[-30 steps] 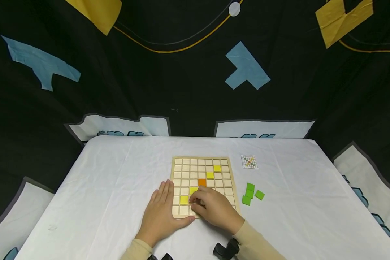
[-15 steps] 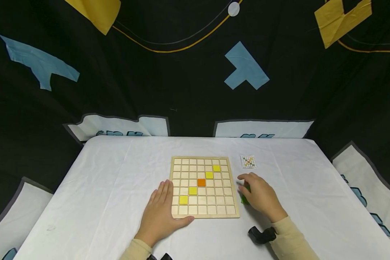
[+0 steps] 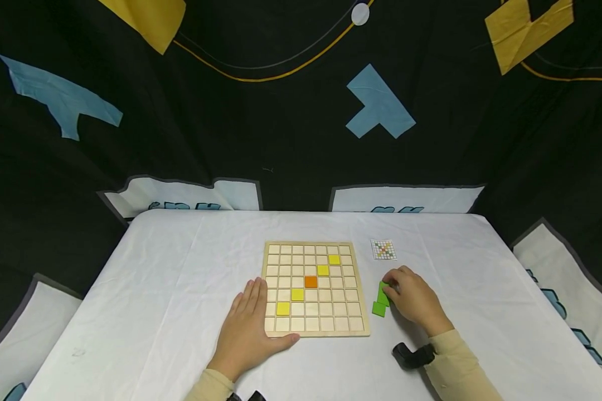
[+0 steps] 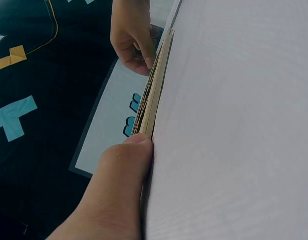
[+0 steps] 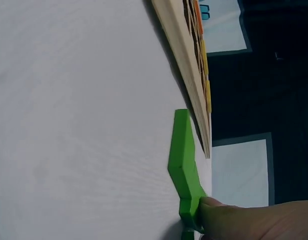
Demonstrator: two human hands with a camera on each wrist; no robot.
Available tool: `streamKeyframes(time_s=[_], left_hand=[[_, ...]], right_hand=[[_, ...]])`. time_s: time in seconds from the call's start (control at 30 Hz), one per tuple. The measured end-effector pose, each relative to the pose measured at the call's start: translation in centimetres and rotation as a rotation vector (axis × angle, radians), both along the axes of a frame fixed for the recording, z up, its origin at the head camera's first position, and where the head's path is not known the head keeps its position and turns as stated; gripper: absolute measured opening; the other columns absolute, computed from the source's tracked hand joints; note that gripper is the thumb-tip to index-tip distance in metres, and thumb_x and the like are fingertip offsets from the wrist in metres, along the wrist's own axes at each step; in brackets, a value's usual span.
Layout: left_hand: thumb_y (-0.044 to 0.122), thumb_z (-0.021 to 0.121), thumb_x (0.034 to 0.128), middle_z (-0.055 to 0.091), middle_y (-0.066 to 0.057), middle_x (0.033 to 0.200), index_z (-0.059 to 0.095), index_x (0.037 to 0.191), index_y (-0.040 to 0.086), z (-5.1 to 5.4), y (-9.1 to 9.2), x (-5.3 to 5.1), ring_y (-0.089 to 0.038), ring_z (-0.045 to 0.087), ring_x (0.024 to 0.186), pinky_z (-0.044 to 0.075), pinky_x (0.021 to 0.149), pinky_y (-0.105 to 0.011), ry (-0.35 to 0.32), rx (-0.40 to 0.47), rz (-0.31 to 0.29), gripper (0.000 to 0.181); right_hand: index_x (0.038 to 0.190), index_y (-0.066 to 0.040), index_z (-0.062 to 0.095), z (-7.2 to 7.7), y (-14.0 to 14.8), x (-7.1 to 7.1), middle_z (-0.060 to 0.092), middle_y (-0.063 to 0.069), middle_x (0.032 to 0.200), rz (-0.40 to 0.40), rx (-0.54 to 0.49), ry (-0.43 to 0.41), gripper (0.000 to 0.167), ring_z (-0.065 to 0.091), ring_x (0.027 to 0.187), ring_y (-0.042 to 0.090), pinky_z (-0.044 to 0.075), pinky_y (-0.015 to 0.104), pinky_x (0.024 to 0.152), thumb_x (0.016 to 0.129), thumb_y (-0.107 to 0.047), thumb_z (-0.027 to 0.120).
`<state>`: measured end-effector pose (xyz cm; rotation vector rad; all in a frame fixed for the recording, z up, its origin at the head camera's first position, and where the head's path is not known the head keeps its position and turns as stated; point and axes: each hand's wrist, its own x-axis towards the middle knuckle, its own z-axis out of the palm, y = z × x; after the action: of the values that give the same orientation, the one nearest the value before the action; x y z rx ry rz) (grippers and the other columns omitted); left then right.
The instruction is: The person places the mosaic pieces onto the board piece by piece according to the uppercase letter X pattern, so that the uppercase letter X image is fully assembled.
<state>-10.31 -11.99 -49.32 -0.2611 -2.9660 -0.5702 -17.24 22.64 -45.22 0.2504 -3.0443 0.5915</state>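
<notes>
A square wooden grid board (image 3: 326, 309) lies flat on the table, with yellow tiles (image 3: 283, 308) and one orange tile (image 3: 311, 282) set among its pale squares. Against its left side and near corner rests my left hand (image 3: 248, 326), fingers straight and thumb spread along the front edge. The left wrist view shows that thumb (image 4: 128, 155) touching the board's rim. Right of the board, my right hand (image 3: 413, 298) has its finger and thumb curled at a green tile (image 3: 383, 291); another green tile (image 3: 378, 309) touches it. In the right wrist view the thumb (image 5: 224, 217) meets the green pieces, partly hiding them.
A small printed card (image 3: 383, 250) with a coloured grid pattern lies beyond the green tiles. White cloth (image 3: 180, 267) covers the table, and a dark curtain (image 3: 301, 139) hangs behind its far edge.
My right hand has gone from the board to the green tiles on the right, then shifted slightly further right, uncovering two of them. The left hand keeps its place on the board.
</notes>
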Motion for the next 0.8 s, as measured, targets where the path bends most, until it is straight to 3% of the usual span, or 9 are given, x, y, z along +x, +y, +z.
streamKeyframes(time_s=[0.3,0.57,0.8], left_hand=[[0.087,0.058,0.0689,0.021,-0.017,0.165,0.022,0.156,-0.003,0.0,-0.1,0.0,-0.031,0.018,0.154,0.021,0.125,-0.048,-0.002,0.002,0.005,0.13],[0.088,0.058,0.0685,0.018,-0.016,0.166,0.021,0.156,-0.003,0.0,-0.2,0.1,-0.031,0.016,0.155,0.019,0.125,-0.048,-0.024,0.014,0.003,0.131],[0.089,0.056,0.0692,0.015,-0.014,0.166,0.017,0.157,-0.001,0.0,-0.1,0.0,-0.029,0.015,0.155,0.019,0.126,-0.047,-0.027,0.007,-0.006,0.131]], right_hand=[[0.095,-0.015,0.062,0.6,-1.2,-1.0,0.067,0.002,0.089,-0.002,-0.12,-0.034,0.013,0.05,0.063,0.014,0.041,0.028,0.056,0.089,-0.015,0.073],[0.098,-0.018,0.062,1.8,-5.9,-3.2,0.066,-0.001,0.093,0.079,-0.208,-0.056,0.012,0.049,0.068,0.014,0.04,0.027,0.059,0.091,-0.021,0.072],[0.099,-0.02,0.062,1.9,-10.5,-5.3,0.064,-0.003,0.092,0.168,-0.283,-0.108,0.01,0.05,0.067,0.014,0.043,0.027,0.06,0.094,-0.025,0.07]])
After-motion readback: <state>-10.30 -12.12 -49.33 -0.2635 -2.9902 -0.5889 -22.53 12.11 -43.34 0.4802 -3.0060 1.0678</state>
